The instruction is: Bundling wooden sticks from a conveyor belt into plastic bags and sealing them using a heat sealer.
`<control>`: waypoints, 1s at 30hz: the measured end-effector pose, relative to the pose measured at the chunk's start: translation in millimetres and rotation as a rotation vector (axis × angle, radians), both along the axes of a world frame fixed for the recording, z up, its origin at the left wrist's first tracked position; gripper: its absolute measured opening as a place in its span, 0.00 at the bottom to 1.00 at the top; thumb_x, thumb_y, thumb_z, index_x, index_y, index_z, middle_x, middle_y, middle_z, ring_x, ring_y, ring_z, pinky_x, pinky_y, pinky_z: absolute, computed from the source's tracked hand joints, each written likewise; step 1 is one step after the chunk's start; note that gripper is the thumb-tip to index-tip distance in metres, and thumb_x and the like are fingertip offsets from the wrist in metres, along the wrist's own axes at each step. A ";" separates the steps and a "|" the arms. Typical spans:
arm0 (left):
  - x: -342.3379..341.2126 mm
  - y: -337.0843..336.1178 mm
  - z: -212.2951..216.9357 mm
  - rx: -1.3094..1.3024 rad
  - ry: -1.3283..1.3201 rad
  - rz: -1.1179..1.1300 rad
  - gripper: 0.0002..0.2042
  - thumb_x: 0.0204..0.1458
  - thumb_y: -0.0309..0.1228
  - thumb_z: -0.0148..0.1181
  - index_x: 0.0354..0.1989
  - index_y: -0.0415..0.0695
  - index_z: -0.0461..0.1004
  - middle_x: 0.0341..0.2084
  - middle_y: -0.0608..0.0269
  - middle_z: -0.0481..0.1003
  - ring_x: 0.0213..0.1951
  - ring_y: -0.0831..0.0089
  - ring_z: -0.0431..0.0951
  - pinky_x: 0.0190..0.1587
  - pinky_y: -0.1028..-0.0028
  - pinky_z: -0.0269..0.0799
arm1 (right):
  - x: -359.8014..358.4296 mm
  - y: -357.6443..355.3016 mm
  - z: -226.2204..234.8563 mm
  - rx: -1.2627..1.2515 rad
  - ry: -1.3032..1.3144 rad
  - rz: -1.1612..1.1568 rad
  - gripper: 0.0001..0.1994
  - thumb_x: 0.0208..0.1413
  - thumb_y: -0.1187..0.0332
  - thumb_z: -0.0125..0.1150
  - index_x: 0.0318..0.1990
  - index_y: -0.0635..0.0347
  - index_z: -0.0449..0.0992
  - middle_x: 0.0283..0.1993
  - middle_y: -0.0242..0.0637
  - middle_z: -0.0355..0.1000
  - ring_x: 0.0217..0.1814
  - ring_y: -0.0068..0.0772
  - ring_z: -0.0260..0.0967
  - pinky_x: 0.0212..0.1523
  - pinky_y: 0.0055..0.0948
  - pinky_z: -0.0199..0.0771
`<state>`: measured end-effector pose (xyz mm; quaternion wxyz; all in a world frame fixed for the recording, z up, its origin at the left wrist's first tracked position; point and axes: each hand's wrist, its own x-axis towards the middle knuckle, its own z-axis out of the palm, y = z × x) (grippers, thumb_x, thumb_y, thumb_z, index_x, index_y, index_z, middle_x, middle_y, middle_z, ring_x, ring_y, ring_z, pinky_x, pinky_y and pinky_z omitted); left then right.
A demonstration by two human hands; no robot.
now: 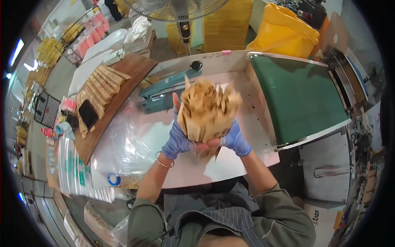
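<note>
A thick bundle of brown kraft paper pieces (205, 117) is held up in front of me above the pale worktable. Its upper edges are crumpled and fanned out, blurred by motion. My left hand (179, 138), in a fingerless blue glove, grips its left side with the thumb pointing up. On the other side my right hand (236, 139), gloved alike, clasps the lower right of the bundle. Fingertips of both hands meet near its bottom. Behind the bundle lies a teal long-armed tool resembling a bag sealer (158, 94), partly covered by it.
A wooden board (123, 105) at left carries fanned brown paper stacks (101, 88) and a black phone (88, 114). Clear plastic bags (123, 144) and a tape roll (114, 179) lie nearby. A green conveyor belt (300, 99) stands at right, a fan (183, 29) at the back.
</note>
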<state>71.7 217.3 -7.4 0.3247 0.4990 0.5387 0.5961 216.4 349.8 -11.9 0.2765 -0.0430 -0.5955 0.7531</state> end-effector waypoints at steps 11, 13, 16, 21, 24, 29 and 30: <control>22.5 -19.9 3.6 0.098 0.197 0.053 0.57 0.21 0.38 0.78 0.63 0.42 0.46 0.54 0.57 0.63 0.55 0.69 0.64 0.59 0.69 0.58 | -6.0 -22.5 41.7 0.288 0.143 0.092 0.53 0.21 0.59 0.80 0.60 0.62 0.54 0.58 0.37 0.55 0.59 0.32 0.55 0.59 0.31 0.56; 34.0 -33.6 8.3 0.175 -0.284 0.031 0.46 0.24 0.35 0.76 0.58 0.40 0.57 0.49 0.60 0.68 0.52 0.69 0.67 0.56 0.70 0.61 | -4.3 -34.1 45.0 0.268 -0.028 0.059 0.47 0.24 0.59 0.78 0.57 0.63 0.59 0.55 0.37 0.59 0.56 0.31 0.58 0.57 0.29 0.58; 45.4 -69.1 3.2 -0.117 -0.853 -0.159 0.33 0.40 0.38 0.66 0.55 0.40 0.61 0.46 0.59 0.70 0.48 0.71 0.70 0.52 0.72 0.66 | -16.3 -50.5 49.5 0.065 -0.148 0.162 0.34 0.34 0.63 0.70 0.52 0.63 0.64 0.49 0.37 0.65 0.50 0.30 0.64 0.53 0.30 0.63; 113.9 -119.1 -43.7 -0.216 -1.233 0.309 0.24 0.47 0.38 0.58 0.50 0.38 0.64 0.42 0.54 0.71 0.44 0.66 0.71 0.49 0.72 0.67 | -29.9 -64.9 -30.2 -0.366 -0.408 0.811 0.21 0.34 0.62 0.60 0.37 0.68 0.73 0.38 0.46 0.71 0.40 0.38 0.70 0.46 0.30 0.70; 93.1 -153.6 -57.4 -0.269 0.003 1.124 0.14 0.50 0.36 0.56 0.41 0.40 0.70 0.40 0.52 0.69 0.43 0.65 0.67 0.49 0.71 0.62 | -36.7 -85.2 -50.2 -0.502 -0.356 0.831 0.17 0.38 0.64 0.59 0.35 0.67 0.74 0.37 0.42 0.72 0.39 0.31 0.70 0.43 0.24 0.70; -15.6 -233.9 -68.0 -0.599 1.306 1.258 0.19 0.48 0.31 0.55 0.50 0.42 0.64 0.43 0.49 0.68 0.36 0.55 0.70 0.37 0.69 0.70 | -73.7 -137.8 -49.7 -0.469 -0.447 1.006 0.17 0.39 0.66 0.58 0.37 0.67 0.73 0.38 0.43 0.72 0.40 0.30 0.70 0.41 0.25 0.72; -8.3 -235.8 -70.0 -0.735 1.171 1.097 0.19 0.49 0.29 0.51 0.51 0.44 0.64 0.43 0.50 0.68 0.35 0.54 0.71 0.35 0.67 0.70 | -84.0 -147.7 -57.0 -0.480 -0.464 1.054 0.19 0.40 0.65 0.59 0.40 0.67 0.72 0.40 0.44 0.71 0.40 0.30 0.70 0.40 0.25 0.72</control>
